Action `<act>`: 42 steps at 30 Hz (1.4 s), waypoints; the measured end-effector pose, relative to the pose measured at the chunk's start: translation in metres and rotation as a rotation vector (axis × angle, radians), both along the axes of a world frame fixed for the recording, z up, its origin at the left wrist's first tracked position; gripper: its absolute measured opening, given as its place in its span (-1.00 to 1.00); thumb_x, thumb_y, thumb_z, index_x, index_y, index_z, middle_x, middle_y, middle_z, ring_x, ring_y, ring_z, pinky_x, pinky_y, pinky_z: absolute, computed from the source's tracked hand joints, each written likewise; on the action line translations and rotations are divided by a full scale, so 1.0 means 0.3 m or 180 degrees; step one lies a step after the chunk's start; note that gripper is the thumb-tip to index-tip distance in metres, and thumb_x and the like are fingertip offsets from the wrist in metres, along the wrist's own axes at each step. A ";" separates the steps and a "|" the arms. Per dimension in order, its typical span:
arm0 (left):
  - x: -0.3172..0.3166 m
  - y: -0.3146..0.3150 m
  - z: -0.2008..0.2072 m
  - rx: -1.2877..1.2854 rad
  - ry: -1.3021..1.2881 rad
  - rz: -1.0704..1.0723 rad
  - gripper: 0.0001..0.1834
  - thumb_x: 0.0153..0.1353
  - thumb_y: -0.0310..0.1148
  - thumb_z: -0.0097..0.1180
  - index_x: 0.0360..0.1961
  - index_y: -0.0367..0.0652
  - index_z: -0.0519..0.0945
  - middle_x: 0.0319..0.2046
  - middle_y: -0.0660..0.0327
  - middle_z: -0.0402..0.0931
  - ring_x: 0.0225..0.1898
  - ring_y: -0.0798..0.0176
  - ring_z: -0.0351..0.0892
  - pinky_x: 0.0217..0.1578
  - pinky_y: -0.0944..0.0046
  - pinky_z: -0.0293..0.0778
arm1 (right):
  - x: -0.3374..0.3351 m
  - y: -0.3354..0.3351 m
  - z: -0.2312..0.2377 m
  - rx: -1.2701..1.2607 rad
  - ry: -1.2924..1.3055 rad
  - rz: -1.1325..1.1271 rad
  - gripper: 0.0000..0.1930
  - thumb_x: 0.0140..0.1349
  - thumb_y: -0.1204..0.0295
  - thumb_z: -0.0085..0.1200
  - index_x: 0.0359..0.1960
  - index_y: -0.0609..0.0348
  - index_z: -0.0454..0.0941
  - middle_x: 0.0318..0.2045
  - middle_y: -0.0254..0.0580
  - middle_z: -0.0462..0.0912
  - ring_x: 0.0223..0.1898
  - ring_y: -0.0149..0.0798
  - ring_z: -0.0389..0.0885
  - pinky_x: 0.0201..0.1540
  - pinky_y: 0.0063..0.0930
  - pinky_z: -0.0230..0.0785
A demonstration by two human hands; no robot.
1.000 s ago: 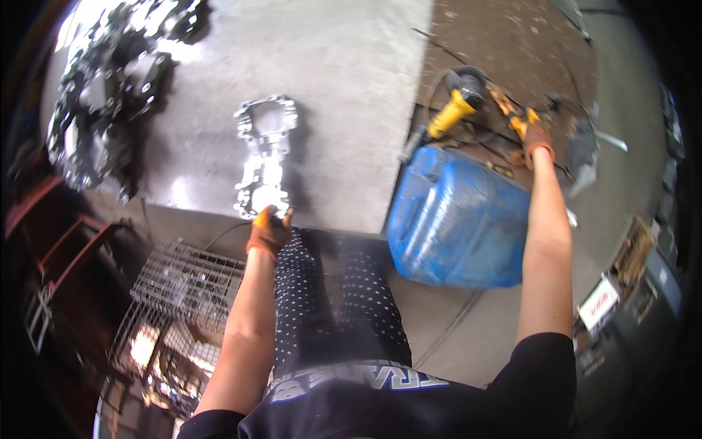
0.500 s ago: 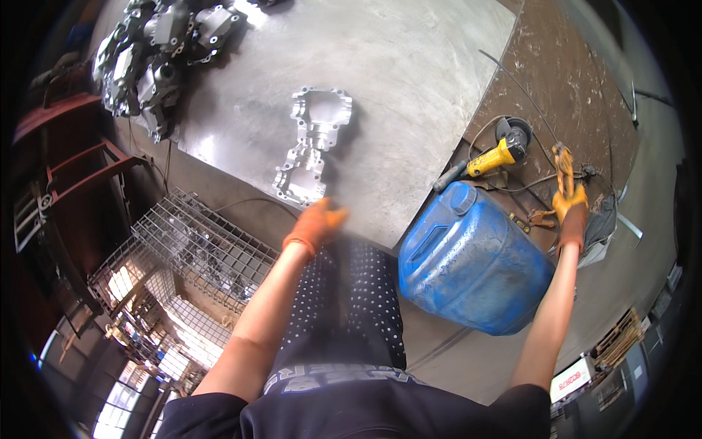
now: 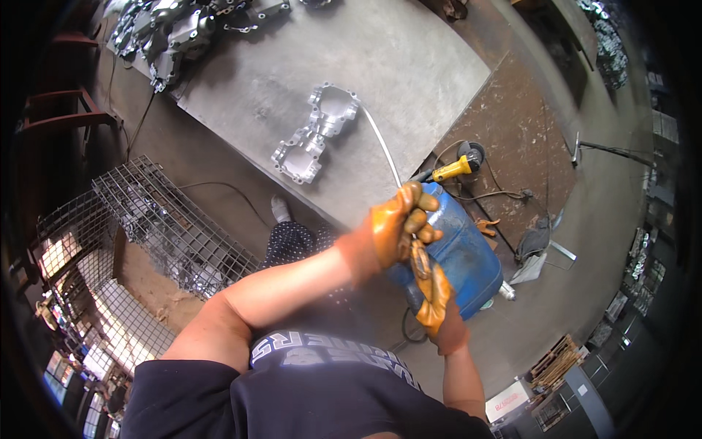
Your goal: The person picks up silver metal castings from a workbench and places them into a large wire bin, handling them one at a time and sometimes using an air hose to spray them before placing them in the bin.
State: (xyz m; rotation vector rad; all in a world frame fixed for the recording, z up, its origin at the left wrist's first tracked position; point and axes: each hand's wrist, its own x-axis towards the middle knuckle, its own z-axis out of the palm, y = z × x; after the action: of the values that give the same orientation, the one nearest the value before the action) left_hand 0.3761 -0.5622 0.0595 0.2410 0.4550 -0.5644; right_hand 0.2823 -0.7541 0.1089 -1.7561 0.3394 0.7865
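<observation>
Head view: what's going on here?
A person's gloved left hand is closed around a thin pale rod; the gloved right hand is close by, its hold unclear. The rod's far end appears at the edge of a metal part on the table; contact is unclear. A yellow grinder lies by the blue can.

A yellow angle grinder (image 3: 452,170) lies near the left corner of the brown bench (image 3: 523,117), a blue jerrycan (image 3: 472,256) sits by its near edge, a wire-mesh basket (image 3: 121,183) stands well to the left, and stacked wood (image 3: 557,362) lies beside a white box (image 3: 510,399)
</observation>
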 end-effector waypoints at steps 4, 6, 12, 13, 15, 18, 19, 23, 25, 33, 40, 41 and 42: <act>-0.112 0.126 -0.114 0.0546 0.0020 0.0082 -0.31 0.16 0.24 0.07 0.06 -0.11 0.38 -0.33 0.31 0.42 -0.40 0.36 0.39 -0.16 0.22 0.50 | 0.015 0.116 -0.060 -0.0220 -0.0778 0.1577 -0.47 0.34 0.60 -0.19 0.35 0.28 0.08 0.29 -0.14 0.30 0.15 -0.31 0.41 0.22 -0.42 0.20; -0.126 0.231 -0.243 0.1255 -0.0333 -0.0047 -0.35 0.22 0.14 0.09 0.13 -0.12 0.38 -0.20 0.24 0.52 -0.35 0.36 0.46 -0.25 0.32 0.50 | 0.023 0.219 -0.154 0.0494 -0.0307 0.0697 -0.47 0.33 0.53 -0.15 0.34 0.24 0.10 0.20 -0.06 0.39 0.13 -0.17 0.44 0.11 -0.31 0.29; -0.519 0.724 -0.506 0.3436 -0.0162 0.0102 -0.51 0.28 -0.13 0.13 0.12 -0.20 0.44 -0.13 0.20 0.55 -0.11 0.32 0.52 -0.07 0.34 0.44 | 0.118 0.435 -0.315 -0.1514 -0.1665 0.1680 -0.65 0.25 0.34 -0.02 0.04 0.13 0.34 -0.35 0.31 0.57 -0.25 0.32 0.53 -0.24 0.06 0.38; -0.603 0.823 -0.536 0.3968 -0.0062 0.0041 -0.56 0.28 -0.16 0.12 0.07 -0.22 0.49 -0.16 0.22 0.54 -0.14 0.34 0.50 -0.10 0.35 0.43 | 0.131 0.456 -0.308 -0.1626 -0.1569 0.1665 -0.68 0.25 0.32 -0.02 0.01 0.12 0.36 -0.37 0.28 0.58 -0.26 0.31 0.54 -0.24 0.07 0.38; -0.802 1.000 -0.588 0.4296 0.0292 0.0175 -0.57 0.24 -0.18 0.15 0.04 -0.20 0.51 -0.23 0.26 0.52 -0.23 0.37 0.50 -0.17 0.35 0.43 | 0.163 0.506 -0.288 -0.2080 -0.1181 0.1790 -0.66 0.21 0.25 -0.01 -0.04 0.12 0.39 -0.32 0.27 0.59 -0.23 0.28 0.55 -0.20 0.01 0.43; -1.065 1.198 -0.682 0.3878 0.1061 0.0515 -0.55 0.22 -0.14 0.17 0.02 -0.21 0.47 -0.25 0.21 0.54 -0.23 0.31 0.55 -0.24 0.37 0.45 | 0.230 0.576 -0.263 -0.2466 -0.1164 0.1720 -0.65 0.19 0.21 -0.01 -0.07 0.13 0.42 -0.29 0.26 0.61 -0.19 0.25 0.56 -0.16 -0.03 0.44; -1.133 1.242 -0.711 0.3947 0.1262 0.0524 -0.56 0.22 -0.14 0.16 0.01 -0.19 0.47 -0.28 0.20 0.55 -0.28 0.29 0.56 -0.30 0.36 0.45 | 0.250 0.593 -0.259 -0.2563 -0.1145 0.1694 -0.65 0.19 0.21 -0.01 -0.07 0.14 0.42 -0.29 0.25 0.61 -0.18 0.24 0.56 -0.15 -0.03 0.44; -1.316 1.304 -0.763 0.3752 0.1858 0.0732 -0.62 0.22 -0.14 0.15 -0.02 -0.09 0.46 -0.41 0.22 0.59 -0.57 0.31 0.52 -0.65 0.36 0.32 | 0.291 0.590 -0.235 -0.2945 -0.1184 0.1431 -0.65 0.18 0.22 -0.02 -0.09 0.18 0.43 -0.25 0.28 0.60 -0.17 0.27 0.56 -0.13 0.00 0.43; -1.361 1.293 -0.748 0.3727 0.2057 0.0672 -0.66 0.18 -0.26 0.19 -0.11 -0.26 0.53 -0.38 0.18 0.55 -0.41 0.27 0.57 -0.43 0.35 0.49 | 0.270 0.559 -0.210 -0.2752 -0.1267 0.1679 -0.67 0.19 0.31 -0.03 -0.06 0.21 0.42 -0.23 0.19 0.63 -0.17 0.17 0.62 -0.13 -0.09 0.46; -1.274 1.246 -0.702 0.3796 0.1820 0.0005 -0.64 0.18 -0.27 0.12 -0.07 -0.30 0.52 -0.34 0.13 0.59 -0.36 0.25 0.60 -0.36 0.33 0.52 | 0.153 0.523 -0.048 -0.3214 -0.0950 0.2394 -0.60 0.26 0.30 -0.09 0.16 -0.06 0.40 -0.10 0.05 0.60 -0.16 0.15 0.58 -0.10 -0.09 0.43; -1.025 1.220 -0.769 0.4140 0.1228 -0.0529 -0.65 0.16 -0.21 0.12 -0.13 -0.24 0.55 -0.38 0.15 0.60 -0.45 0.28 0.57 -0.46 0.35 0.43 | 0.278 0.582 -0.109 -0.2662 -0.1606 0.2412 -0.64 0.23 0.32 -0.07 0.08 0.03 0.43 -0.19 0.16 0.58 -0.22 0.20 0.56 -0.19 -0.07 0.42; -0.963 1.200 -0.784 0.4061 0.1164 -0.0510 -0.65 0.16 -0.18 0.12 -0.13 -0.20 0.55 -0.40 0.16 0.60 -0.49 0.29 0.56 -0.50 0.35 0.39 | 0.329 0.588 -0.134 -0.2526 -0.1478 0.2367 -0.65 0.21 0.33 -0.04 0.03 0.10 0.43 -0.18 0.23 0.55 -0.16 0.21 0.55 -0.17 -0.09 0.42; -0.899 1.183 -0.792 0.4251 0.1002 -0.0660 -0.64 0.14 -0.20 0.14 -0.12 -0.21 0.57 -0.35 0.14 0.62 -0.40 0.24 0.59 -0.37 0.27 0.48 | 0.355 0.594 -0.162 -0.1796 -0.0886 0.2088 -0.61 0.17 0.28 0.00 0.03 0.10 0.41 -0.24 0.21 0.59 -0.21 0.26 0.56 -0.17 -0.05 0.44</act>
State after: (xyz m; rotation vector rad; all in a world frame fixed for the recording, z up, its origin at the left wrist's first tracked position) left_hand 0.1063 -0.2072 -0.1782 1.5009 1.0822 -0.4222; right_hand 0.3888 -0.5759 0.0604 -2.5318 -0.2522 0.9372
